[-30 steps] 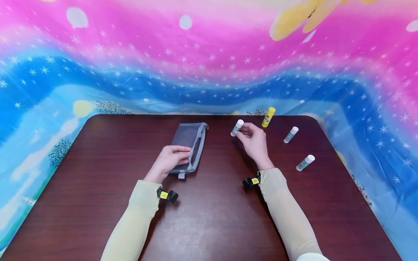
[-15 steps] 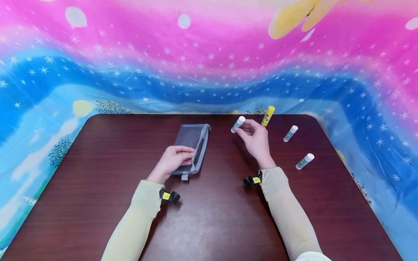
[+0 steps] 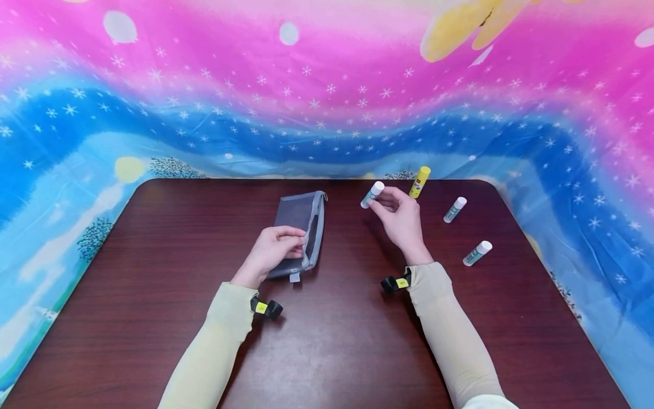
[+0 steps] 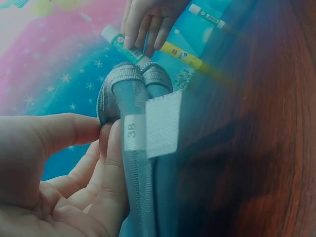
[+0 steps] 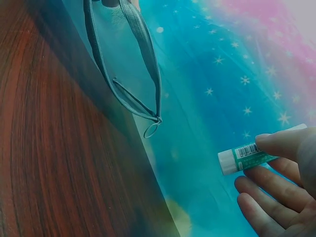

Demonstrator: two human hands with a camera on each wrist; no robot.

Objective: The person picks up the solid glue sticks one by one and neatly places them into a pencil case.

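Observation:
My left hand (image 3: 273,250) pinches the near lip of a grey zippered mesh pouch (image 3: 296,213), whose mouth gapes toward the right. In the left wrist view, thumb and fingers meet on the edge of the pouch (image 4: 138,108), near a small white tag. To the right, my right hand (image 3: 401,218) holds a white-capped glue stick (image 3: 372,195) between thumb and fingers, above the table and apart from the pouch. The right wrist view shows this glue stick (image 5: 247,155) with its green label and the open pouch (image 5: 123,59) beyond it.
A yellow glue stick (image 3: 420,182) stands just behind my right hand. Two more white-capped glue sticks, one farther back (image 3: 455,209) and one nearer (image 3: 477,253), stand on the right of the dark wooden table (image 3: 327,341). A patterned cloth (image 3: 327,125) hangs behind the table.
My right hand has lifted the glue stick slightly. The left hand has shifted a little to the right, and the pouch has turned slightly, with its opening spread a bit wider.

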